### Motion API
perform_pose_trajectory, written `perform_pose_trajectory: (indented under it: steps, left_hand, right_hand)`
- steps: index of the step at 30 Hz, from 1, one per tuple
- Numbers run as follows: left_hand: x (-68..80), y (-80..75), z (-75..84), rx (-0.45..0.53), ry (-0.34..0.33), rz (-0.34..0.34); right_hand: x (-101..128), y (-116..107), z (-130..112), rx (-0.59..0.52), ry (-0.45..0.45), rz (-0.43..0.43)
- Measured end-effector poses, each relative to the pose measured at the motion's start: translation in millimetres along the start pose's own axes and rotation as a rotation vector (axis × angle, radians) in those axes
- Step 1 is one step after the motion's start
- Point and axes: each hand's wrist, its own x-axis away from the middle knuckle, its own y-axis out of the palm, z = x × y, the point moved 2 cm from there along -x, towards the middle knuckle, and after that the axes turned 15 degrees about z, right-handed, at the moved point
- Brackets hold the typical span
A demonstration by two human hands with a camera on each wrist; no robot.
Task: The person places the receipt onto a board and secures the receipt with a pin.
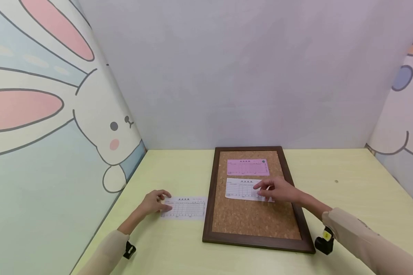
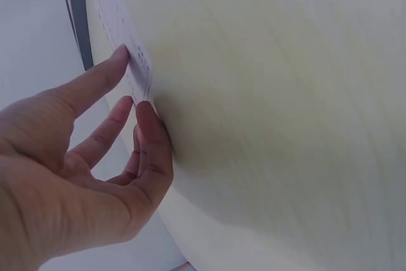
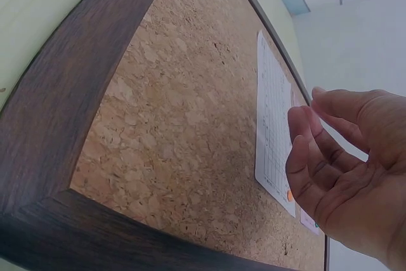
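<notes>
A white printed slip (image 1: 189, 209) lies on the table left of a framed cork board. My left hand (image 1: 153, 202) is at the slip's left end, the thumb on the paper and a fingertip at its edge, with a gap between them. In the left wrist view the hand (image 2: 82, 163) reaches the corner of that slip (image 2: 120, 20). On the cork board (image 1: 254, 223) is another white slip (image 1: 239, 189). My right hand (image 1: 277, 189) hovers over its right end, fingers loosely bent and holding nothing. In the right wrist view an orange pin (image 3: 290, 196) shows near that slip's edge.
Higher on the board is a pink slip (image 1: 247, 168) with a dark green pin (image 1: 263, 161) at its upper right corner. A brown wooden frame (image 1: 258, 242) borders the cork. The pale table (image 1: 334, 168) meets a grey wall behind and a rabbit-painted panel (image 1: 96, 122) at left.
</notes>
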Motion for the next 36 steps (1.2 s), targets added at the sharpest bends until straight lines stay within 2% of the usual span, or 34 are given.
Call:
perform_pose_trajectory:
  steps: [5,12,17,20,24,31,36]
  left_hand:
    - [1.7,0.6,1.4,0.010,0.009,-0.005]
    - [4.3,3.3,6.0,-0.034,0.065,0.015]
    - [6.7,3.3,6.4,0.003,0.048,0.019]
    - [6.2,-0.9,3.7,0.076,-0.007,-0.005]
    - [2.3,-10.7,-2.2,0.168,-0.116,-0.041]
    - [-1.4,-24.0,-7.4,0.107,-0.267,-0.074]
    - [-0.7,-24.1,-8.1,0.127,-0.305,-0.085]
  right_hand:
    - [0.4,0.1,0.3,0.005,0.004,0.001]
    - [0.6,-0.8,-1.2,0.016,0.016,0.002]
    - [0.0,0.8,-2.3,0.022,0.018,-0.003]
    - [-1.5,2.8,-4.0,0.038,0.024,-0.005]
    - [-5.0,5.7,-9.8,0.064,0.032,-0.002]
    - [-11.3,8.6,-22.5,0.044,0.010,-0.007]
    - [-13.6,10.9,-27.7,0.050,0.029,-0.019]
